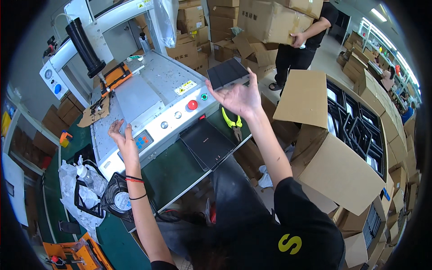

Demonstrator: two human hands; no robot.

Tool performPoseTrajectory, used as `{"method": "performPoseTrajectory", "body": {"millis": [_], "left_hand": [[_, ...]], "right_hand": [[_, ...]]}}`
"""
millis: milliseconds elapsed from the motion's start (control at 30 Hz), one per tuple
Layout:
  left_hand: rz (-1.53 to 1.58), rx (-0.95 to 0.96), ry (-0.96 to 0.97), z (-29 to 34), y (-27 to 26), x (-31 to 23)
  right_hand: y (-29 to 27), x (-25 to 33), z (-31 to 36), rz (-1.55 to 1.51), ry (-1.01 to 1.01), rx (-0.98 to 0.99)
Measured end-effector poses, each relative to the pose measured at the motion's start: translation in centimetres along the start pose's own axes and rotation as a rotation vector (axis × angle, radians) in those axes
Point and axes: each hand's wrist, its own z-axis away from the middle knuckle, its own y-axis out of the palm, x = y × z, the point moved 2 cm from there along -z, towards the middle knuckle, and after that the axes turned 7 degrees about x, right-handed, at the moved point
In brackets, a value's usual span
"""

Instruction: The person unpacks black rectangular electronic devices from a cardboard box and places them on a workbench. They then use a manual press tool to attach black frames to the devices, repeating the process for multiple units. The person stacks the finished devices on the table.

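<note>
My right hand [241, 100] is palm-up over the front right corner of a white press machine [157, 83]. A flat black rectangular panel [226, 74] sits between its fingers and thumb. My left hand [124, 140] hovers by the keypad [143, 140] with its fingers loosely bent and apart, nothing in them. The machine's front carries a red push button [192, 105] and a green one [204, 96]. Below it, thin black sheets [208, 143] lie on the green table beside pliers with yellow-green handles [234, 123].
An orange fixture [118, 78] sits under the black cylinder [85, 47]. Left lie a pump bottle [87, 175], a round black fan [118, 198] and an orange clamp [76, 256]. An open carton of black frames [355, 121] stands right. Beyond, another person carries cardboard boxes [274, 20].
</note>
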Motion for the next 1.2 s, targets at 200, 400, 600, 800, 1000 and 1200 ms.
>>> {"method": "performPoseTrajectory", "body": {"millis": [200,400,600,800,1000,1200], "left_hand": [[-0.025,0.027,-0.007,0.2,0.1,-0.1],[0.021,0.008,-0.014,0.3,0.2,-1.1],[-0.02,0.002,0.037,0.0,0.0,-0.2],[-0.025,0.01,-0.021,0.1,0.4,-0.5],[-0.023,0.004,-0.031,0.1,0.4,-0.5],[-0.045,-0.002,0.039,0.0,0.6,-0.1]], "right_hand": [[0.4,-3.9,5.1,-0.031,0.111,0.015],[1.1,-5.9,8.7,0.016,0.19,0.044],[0.9,-5.8,10.9,0.171,0.171,0.102],[0.0,-6.2,12.8,0.156,0.164,0.107],[-0.5,-6.7,13.2,0.103,0.145,0.1],[-1.2,-7.3,13.5,0.13,0.169,0.081]]}}
